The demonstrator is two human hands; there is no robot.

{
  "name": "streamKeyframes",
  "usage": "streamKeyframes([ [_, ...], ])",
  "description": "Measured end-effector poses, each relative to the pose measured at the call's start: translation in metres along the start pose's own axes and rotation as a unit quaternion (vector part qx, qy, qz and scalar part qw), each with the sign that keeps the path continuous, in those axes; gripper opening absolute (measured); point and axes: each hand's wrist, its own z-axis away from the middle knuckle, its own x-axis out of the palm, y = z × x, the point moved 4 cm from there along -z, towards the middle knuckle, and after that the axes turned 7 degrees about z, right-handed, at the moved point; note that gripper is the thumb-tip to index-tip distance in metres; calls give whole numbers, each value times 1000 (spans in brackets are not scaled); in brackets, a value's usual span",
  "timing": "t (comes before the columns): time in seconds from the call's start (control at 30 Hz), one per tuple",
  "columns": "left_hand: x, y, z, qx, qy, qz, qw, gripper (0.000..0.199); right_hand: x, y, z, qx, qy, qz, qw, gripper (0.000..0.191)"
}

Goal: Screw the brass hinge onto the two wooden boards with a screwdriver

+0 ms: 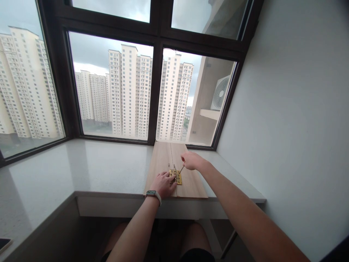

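Two wooden boards (162, 156) lie side by side on the white counter, with a narrow seam between them. Across the seam sits a brass-coloured hinge (179, 179), laid open flat. My left hand (163, 185) rests on the hinge and the left board, its fingers stretched out and pressing on the metal. Closed around the handle of a screwdriver (181, 169), my right hand (191, 161) stands over the right half of the hinge. The screwdriver's shaft slants down to the plate, and its tip is too small to make out. Small screws (168, 165) stand or lie just beyond the hinge.
The white counter (114, 167) runs under the window and bends toward me on the left. Dark window frames (156, 91) rise behind the boards, and a plain wall (286, 109) stands on the right. A dark flat object (4, 243) lies at the lower left edge.
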Motion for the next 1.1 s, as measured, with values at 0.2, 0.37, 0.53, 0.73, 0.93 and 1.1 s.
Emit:
streamKeyframes([
  [0.2, 2, -1, 0, 4, 6, 2, 1000, 46, 3, 1, -1, -27, 4, -6, 1000, 23],
  [0.37, 1, -1, 0, 5, 6, 3, 1000, 46, 2, -1, -1, -19, 24, -10, 999, 13],
  [0.53, 0, 1, -1, 6, 5, 3, 1000, 46, -1, -1, 0, -7, 26, -7, 1000, 8],
  [0.73, -1, 3, 0, 5, 5, 3, 1000, 45, 2, 2, -1, 16, 16, -16, 1000, 21],
  [0.93, 0, 1, 0, 7, 6, 2, 1000, 45, 4, 2, -4, -13, 8, -37, 999, 21],
  [1.1, 1, 0, 0, 10, 14, -2, 1000, 45, 6, 3, -5, -28, 11, -43, 999, 22],
])
